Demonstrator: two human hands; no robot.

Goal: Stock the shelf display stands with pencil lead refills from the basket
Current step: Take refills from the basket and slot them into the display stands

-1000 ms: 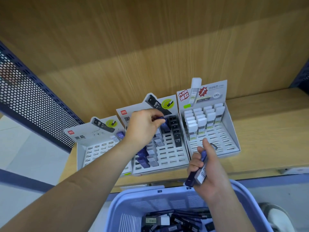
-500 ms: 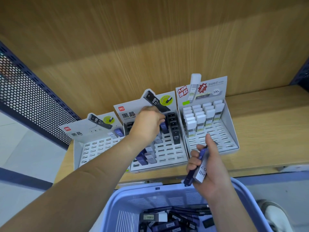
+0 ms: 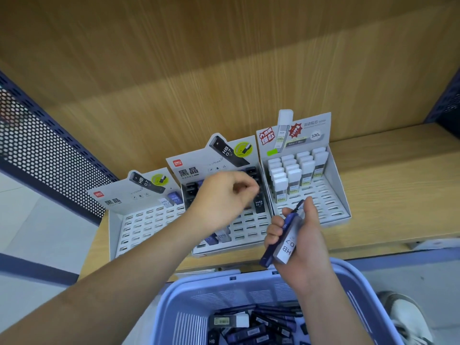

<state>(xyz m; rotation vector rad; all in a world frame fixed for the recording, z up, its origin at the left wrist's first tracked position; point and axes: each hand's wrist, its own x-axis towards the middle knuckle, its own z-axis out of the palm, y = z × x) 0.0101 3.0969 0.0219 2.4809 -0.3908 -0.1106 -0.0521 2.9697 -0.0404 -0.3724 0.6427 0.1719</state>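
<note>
Three white display stands sit side by side on the wooden shelf: left stand (image 3: pixel 139 222), middle stand (image 3: pixel 249 231), right stand (image 3: pixel 333 195). My left hand (image 3: pixel 224 195) hovers over the middle stand's black and blue HB 0.7 refills (image 3: pixel 258 206); its fingers are loosely curled and I see nothing between them. In front of the right stand, my right hand (image 3: pixel 298 245) grips a small bunch of refills (image 3: pixel 283 242), blue ones and a clear one marked HB 0.7. Below, the lilac basket (image 3: pixel 199 280) holds several more refills (image 3: pixel 263 327).
White-capped refills (image 3: pixel 291 175) fill the back rows of the right stand. The left stand holds two refills (image 3: pixel 171 199) at its back right. A perforated blue metal panel (image 3: pixel 49 155) closes the shelf's left side. A white shoe (image 3: pixel 408 317) shows at bottom right.
My left hand has let go of the blue refill it was setting into the middle stand and has lifted slightly. My right hand keeps its bunch, roughly in place.
</note>
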